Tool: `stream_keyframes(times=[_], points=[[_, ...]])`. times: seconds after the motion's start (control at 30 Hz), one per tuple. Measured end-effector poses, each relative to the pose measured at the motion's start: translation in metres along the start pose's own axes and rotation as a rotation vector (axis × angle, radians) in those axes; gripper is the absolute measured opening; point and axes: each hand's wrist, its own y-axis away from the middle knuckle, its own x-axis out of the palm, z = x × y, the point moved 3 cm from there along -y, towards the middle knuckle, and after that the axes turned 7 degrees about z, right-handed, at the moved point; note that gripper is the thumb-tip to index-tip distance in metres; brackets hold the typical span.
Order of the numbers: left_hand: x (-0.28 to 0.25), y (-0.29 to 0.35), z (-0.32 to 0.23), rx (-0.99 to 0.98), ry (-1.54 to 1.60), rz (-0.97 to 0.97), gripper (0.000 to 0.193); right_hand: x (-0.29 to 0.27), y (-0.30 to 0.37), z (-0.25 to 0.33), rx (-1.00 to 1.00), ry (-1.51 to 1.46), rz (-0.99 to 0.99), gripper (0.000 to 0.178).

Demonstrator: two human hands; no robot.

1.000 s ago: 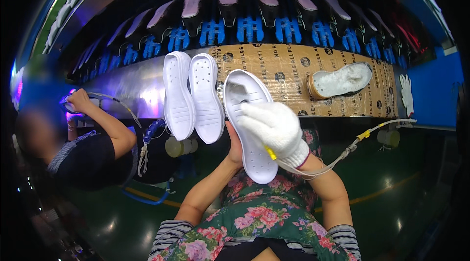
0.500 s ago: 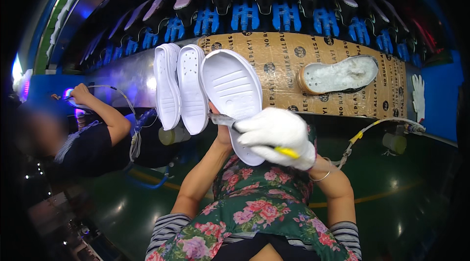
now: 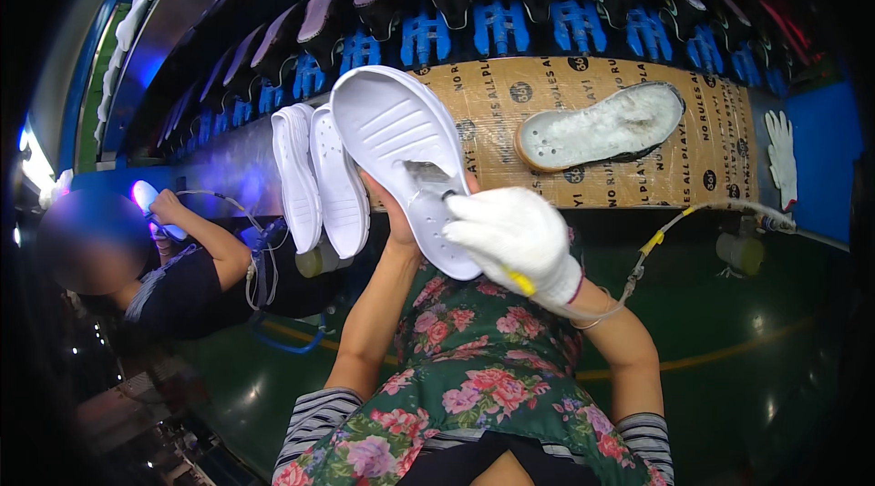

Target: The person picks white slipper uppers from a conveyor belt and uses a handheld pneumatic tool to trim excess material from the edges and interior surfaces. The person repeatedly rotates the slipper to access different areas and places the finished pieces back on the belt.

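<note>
A white shoe sole is tilted in front of me, its ribbed and dotted inner side facing up. My bare left hand grips it from below, fingers partly hidden behind it. In my right hand, which wears a white knit glove, is a brush whose flat tip lies over the middle of the sole's inside. A thin hose with a yellow band runs from near the right wrist toward the bench. Left of the held sole, two more white soles stand side by side at the bench edge.
Printed cardboard covers the bench, and a shoe upper with a whitish bottom lies on it. Behind runs a row of shoes on blue holders. A spare glove lies far right. At left, another person's arm is at work.
The brush has moved from the sole's left edge to the middle of its inside. The held sole has risen slightly and shifted left. My view has shifted a little.
</note>
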Motion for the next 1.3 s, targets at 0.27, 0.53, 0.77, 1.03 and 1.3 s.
stream_keyframes(times=[0.27, 0.53, 0.77, 1.03, 1.3], points=[[-0.020, 0.006, -0.028, -0.025, 0.189, 0.151, 0.137, 0.026, -0.003, 0.015, 0.005, -0.241, 0.055, 0.034], [-0.023, 0.013, -0.074, 0.102, 0.238, 0.268, 0.133, 0.068, -0.002, 0.035, -0.118, -0.360, 0.148, 0.038], [-0.024, 0.008, -0.102, 0.005, 0.122, 0.446, 0.133, 0.089, 0.000, 0.054, -0.203, -0.312, 0.195, 0.037], [-0.039, 0.000, -0.109, -0.290, -0.283, 0.407, 0.135, 0.095, 0.007, 0.062, -0.212, 0.003, 0.164, 0.025], [-0.067, -0.006, -0.097, -0.517, -0.262, 0.551, 0.122, 0.092, 0.004, 0.053, -0.119, -0.189, 0.266, 0.035]])
